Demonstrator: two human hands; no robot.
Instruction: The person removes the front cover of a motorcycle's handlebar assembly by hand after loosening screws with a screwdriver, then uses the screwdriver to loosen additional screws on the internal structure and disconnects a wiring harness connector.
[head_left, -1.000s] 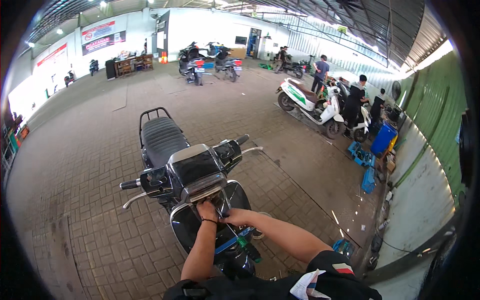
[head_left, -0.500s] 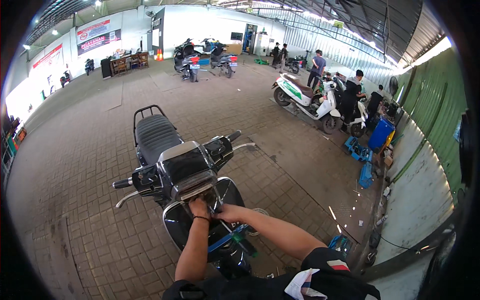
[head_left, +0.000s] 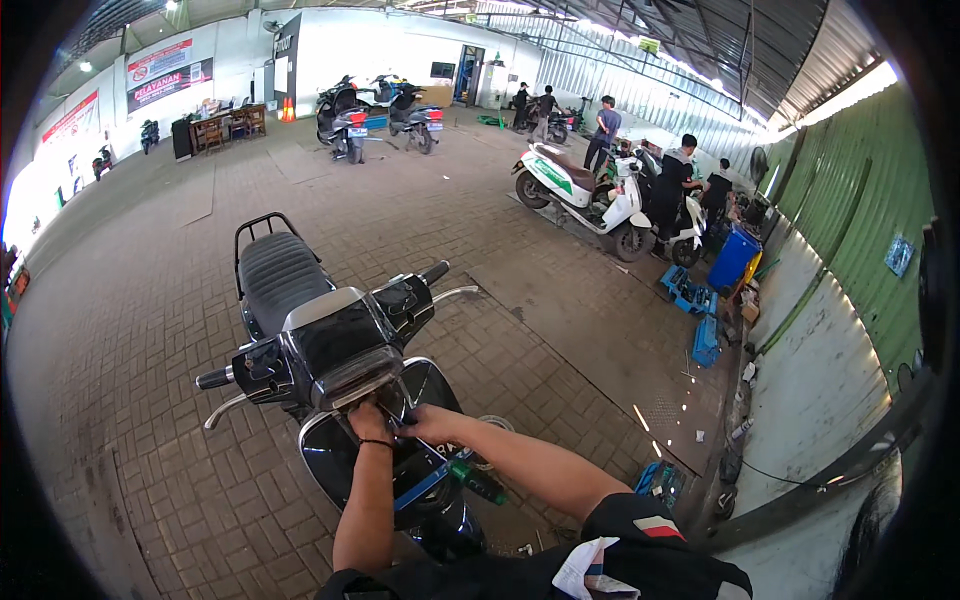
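Note:
A black scooter (head_left: 345,335) stands in front of me, its handlebar turned toward me. Below the headlight (head_left: 357,380), my left hand (head_left: 368,421) reaches up into the front opening, with its fingertips hidden behind the housing. Close beside it, my right hand (head_left: 432,424) is closed at a dark piece by the front panel; what it grips is too small to make out. Just below my hands, a blue strip (head_left: 422,490) lies slanted across the scooter's front. A dark tool with a green end (head_left: 478,482) rests near the strip, touched by neither hand.
Blue toolboxes (head_left: 689,292) and a blue bin (head_left: 733,257) stand along the right wall. A white scooter (head_left: 585,195) is parked farther off, with people working beside it. Two more scooters (head_left: 345,122) stand at the back. A blue tray (head_left: 660,482) lies near my right elbow.
The whole view has shifted, so the scooter sits a little farther left and higher. Both hands stay at the same place under the headlight.

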